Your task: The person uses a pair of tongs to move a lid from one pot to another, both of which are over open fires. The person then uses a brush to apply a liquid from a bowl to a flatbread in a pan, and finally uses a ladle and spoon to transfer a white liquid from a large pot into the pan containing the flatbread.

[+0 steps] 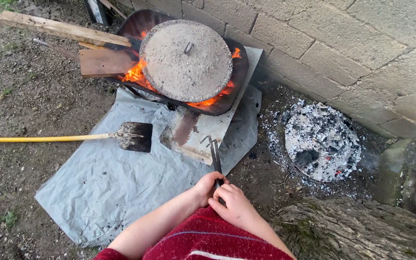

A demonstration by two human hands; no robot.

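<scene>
Gripping a two-pronged metal hook (215,156) with both hands, I stand over a fire that is already well alight. At far left lies a yellow-handled shovel (132,136), its dark blade resting untouched on a grey sheet (97,188) spread over the dirt. Beyond it, wooden planks (63,30) feed into a black fire pan (239,77), where flames lick around an ash-covered domed lid (186,60) that is in place, its small top handle not yet hooked. My left hand (207,187) is closed around the hook's shaft; my right hand (234,204) clasps it just below, prongs pointing toward the pan but short of it. To the right, a spent heap of ash and embers (321,142) sits by the block wall (343,43).
</scene>
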